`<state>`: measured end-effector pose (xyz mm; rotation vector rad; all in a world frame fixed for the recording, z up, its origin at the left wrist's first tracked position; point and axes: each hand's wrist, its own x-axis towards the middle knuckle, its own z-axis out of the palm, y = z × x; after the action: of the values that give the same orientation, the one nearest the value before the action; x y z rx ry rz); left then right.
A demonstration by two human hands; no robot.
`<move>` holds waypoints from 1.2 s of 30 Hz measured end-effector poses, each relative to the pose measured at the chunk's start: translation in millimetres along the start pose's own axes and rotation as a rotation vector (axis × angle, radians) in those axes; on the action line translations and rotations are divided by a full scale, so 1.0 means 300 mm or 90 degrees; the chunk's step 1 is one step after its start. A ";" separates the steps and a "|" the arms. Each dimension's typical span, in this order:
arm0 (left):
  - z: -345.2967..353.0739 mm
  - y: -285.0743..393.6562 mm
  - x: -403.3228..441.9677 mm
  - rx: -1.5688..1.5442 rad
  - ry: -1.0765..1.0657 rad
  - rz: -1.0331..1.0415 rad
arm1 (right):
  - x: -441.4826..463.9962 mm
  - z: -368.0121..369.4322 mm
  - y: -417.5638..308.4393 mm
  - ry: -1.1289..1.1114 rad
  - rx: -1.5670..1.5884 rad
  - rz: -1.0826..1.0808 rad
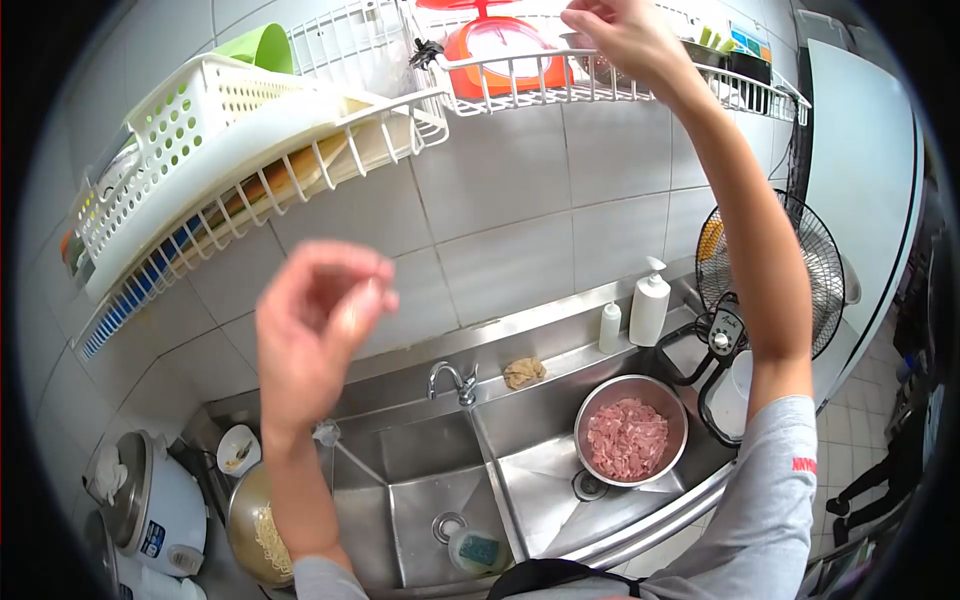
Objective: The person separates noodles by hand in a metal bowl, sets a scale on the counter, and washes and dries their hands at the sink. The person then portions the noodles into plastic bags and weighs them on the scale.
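My left hand (325, 325) is raised above the left side of the sink, slightly blurred, its fingers curled toward the thumb with nothing visible between them. My right hand (620, 35) reaches up to the white wire shelf (620, 92), partly cut off by the top edge. Its fingers are bent together, and what they hold, if anything, cannot be made out. Beside it stands a red kitchen scale (508, 58) with a round white dial. Below, a steel bowl (582, 432) of raw sliced meat (627, 440) sits in the right sink basin (535, 490).
A faucet (455, 383), a crumpled brown cloth (524, 373), a white pump bottle (650, 305) and a small squeeze bottle (609, 328) line the back ledge. A fan (770, 260) stands right. A rice cooker (170, 500) and a bowl of noodles (268, 540) are left. A white basket (190, 125) fills the upper-left rack.
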<state>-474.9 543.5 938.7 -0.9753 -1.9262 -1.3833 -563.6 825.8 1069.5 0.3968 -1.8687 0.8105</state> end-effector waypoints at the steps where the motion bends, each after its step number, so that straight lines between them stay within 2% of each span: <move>1: 0.021 0.045 0.079 0.022 -0.006 0.044 | 0.050 -0.003 0.031 -0.084 -0.069 -0.014; 4: 0.090 0.135 0.269 0.105 0.039 0.143 | 0.171 0.063 0.139 -0.172 -0.114 0.014; 6: 0.125 0.152 0.380 0.053 0.009 0.145 | 0.245 0.084 0.136 -0.329 -0.288 0.126; 7: 0.149 0.163 0.440 0.019 -0.006 0.128 | 0.268 0.083 0.119 -0.439 -0.396 0.087; 8: 0.172 0.165 0.505 -0.014 -0.022 0.106 | 0.264 0.092 0.102 -0.414 -0.373 0.176; 10: 0.211 0.123 0.661 0.114 -0.097 0.024 | 0.271 0.096 0.102 -0.451 -0.323 0.211; 12: 0.250 0.150 0.724 0.233 -0.095 -0.074 | 0.322 0.117 0.162 -0.513 -0.351 0.155; 13: 0.249 0.132 0.761 0.311 -0.078 -0.052 | 0.312 0.115 0.137 -0.556 -0.354 0.238; 15: 0.251 0.072 0.844 0.478 -0.060 -0.018 | 0.282 0.121 0.096 -0.585 -0.471 0.194; 16: 0.256 0.080 0.846 0.499 -0.057 -0.072 | 0.321 0.116 0.151 -0.609 -0.350 0.176; 18: 0.228 -0.005 0.941 0.560 -0.147 -0.110 | 0.400 0.108 0.262 -0.671 -0.094 0.164; 20: 0.254 0.069 0.919 0.414 -0.213 -0.296 | 0.398 0.166 0.236 -0.567 -0.112 0.276; 21: 0.208 -0.033 1.061 0.399 -0.225 -0.467 | 0.393 0.161 0.209 -0.530 -0.089 0.311; 22: 0.274 0.004 1.018 0.398 -0.190 -0.505 | 0.406 0.171 0.225 -0.611 -0.002 0.285; 23: 0.342 0.046 0.970 0.396 -0.152 -0.542 | 0.402 0.178 0.244 -0.607 0.054 0.278; 24: 0.335 0.008 0.984 0.355 -0.180 -0.571 | 0.386 0.179 0.244 -0.604 0.110 0.272; 28: 0.286 -0.066 1.046 0.212 -0.263 -0.641 | 0.391 0.160 0.247 -0.608 0.187 0.229; 29: 0.300 -0.088 1.049 0.279 -0.215 -0.609 | 0.390 0.155 0.248 -0.607 0.193 0.225; 32: 0.291 -0.054 0.999 0.258 -0.282 -0.536 | 0.379 0.135 0.259 -0.605 0.209 0.223; 33: 0.300 -0.097 1.035 0.268 -0.213 -0.583 | 0.373 0.128 0.264 -0.603 0.211 0.222; 35: 0.259 -0.101 1.038 0.229 -0.328 -0.627 | 0.364 0.116 0.278 -0.595 0.219 0.220; 36: 0.257 -0.097 1.046 0.232 -0.311 -0.630 | 0.359 0.101 0.277 -0.594 0.222 0.223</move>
<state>-680.7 683.4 1146.8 -0.1304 -3.1289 -1.2060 -680.0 874.1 1129.2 0.7714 -2.7083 1.3452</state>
